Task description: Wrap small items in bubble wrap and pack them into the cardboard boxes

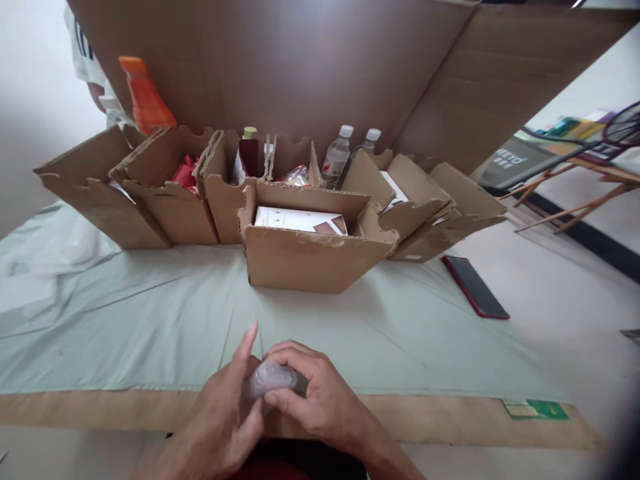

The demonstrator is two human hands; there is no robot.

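Both my hands meet low at the middle of the view, over the near edge of a pale green sheet. My right hand curls its fingers round a small clear, plastic-wrapped object. My left hand presses against the same object from the left, with its forefinger stretched upward. Beyond them stands a row of open cardboard boxes; the nearest one holds a white flat pack.
Other boxes hold red packets, a dark bottle and two clear water bottles. An orange bottle rises at the back left. A large cardboard sheet stands behind. A red phone lies at the right.
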